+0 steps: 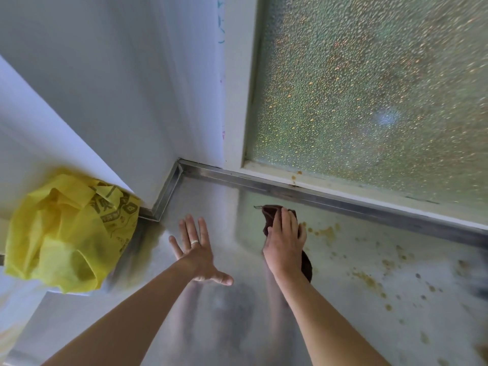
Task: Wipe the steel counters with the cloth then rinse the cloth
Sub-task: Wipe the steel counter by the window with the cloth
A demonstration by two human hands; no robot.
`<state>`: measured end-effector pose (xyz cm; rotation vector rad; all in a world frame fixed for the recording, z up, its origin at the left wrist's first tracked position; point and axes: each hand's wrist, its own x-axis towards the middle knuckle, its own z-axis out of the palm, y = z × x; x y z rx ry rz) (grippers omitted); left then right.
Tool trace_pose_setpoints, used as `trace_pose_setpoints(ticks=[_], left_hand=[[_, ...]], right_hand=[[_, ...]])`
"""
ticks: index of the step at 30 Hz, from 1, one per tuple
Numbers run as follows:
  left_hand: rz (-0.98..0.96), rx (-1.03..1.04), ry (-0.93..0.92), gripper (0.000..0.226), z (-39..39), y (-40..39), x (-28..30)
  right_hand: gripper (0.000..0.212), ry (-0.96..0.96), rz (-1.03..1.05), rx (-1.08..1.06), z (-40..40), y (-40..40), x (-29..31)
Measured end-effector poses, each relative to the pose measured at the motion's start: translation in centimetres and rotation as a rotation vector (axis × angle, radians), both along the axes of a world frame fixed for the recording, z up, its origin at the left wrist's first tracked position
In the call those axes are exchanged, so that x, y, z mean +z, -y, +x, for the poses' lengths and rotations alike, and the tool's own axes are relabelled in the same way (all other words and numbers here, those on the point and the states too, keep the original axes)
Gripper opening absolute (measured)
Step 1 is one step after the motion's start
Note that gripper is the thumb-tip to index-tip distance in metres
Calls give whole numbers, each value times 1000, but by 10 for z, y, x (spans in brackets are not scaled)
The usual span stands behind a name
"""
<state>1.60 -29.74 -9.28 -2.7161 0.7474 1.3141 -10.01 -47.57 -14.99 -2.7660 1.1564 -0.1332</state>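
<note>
Steel bench [211,313] fills the lower view, running back to a raised steel lip [317,192] under a window of pebbled frosted glass [369,88]. We see the right hand [284,244] pressed palm-down on a dark brown cloth [269,215], fingers [286,220] laid flat over it and pinning it to the bench rather than curled round it; one part of the cloth pokes out ahead of the fingertips, another bit shows behind the wrist. Cloth sits near the back lip, just left of the dirty patch. Yellowish-brown splatter [369,280] is scattered over the bench to the right of the cloth, the nearest spots just beside the hand, more spreading toward the right edge; a few specks also on the window sill [294,177]. We see the left hand [196,250] spread open, fingers released and splayed, holding nothing, palm down on or just above the bench, we can't tell which; a silver ring [194,241] on one finger. Left of it, a crumpled yellow bag [68,231] with dark printed characters bulges at the bench's left end against a white wall [105,75]. The bag's yellow reflects in the steel beside it. Both forearms are bare.
</note>
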Motion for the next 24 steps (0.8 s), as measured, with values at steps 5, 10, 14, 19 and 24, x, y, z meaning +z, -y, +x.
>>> trace_pose_setpoints(ticks=[5,10,14,19,24], left_hand=[[-78,-7,68,175,-3,-6,-9],[-109,-2,107,173,-5,-8,-16],[-122,12,159,171,-9,-11,-21],[-164,-14,288,152,-24,-11,-22],[-348,-113,322,104,-34,-5,-25]], right_hand=[[60,-102,39,22,33,26,6],[62,-23,74,61,7,1,7],[61,78,84,111,-29,-40,5],[59,103,100,314,-63,-75,-1],[61,24,11,486,-69,-47,1]])
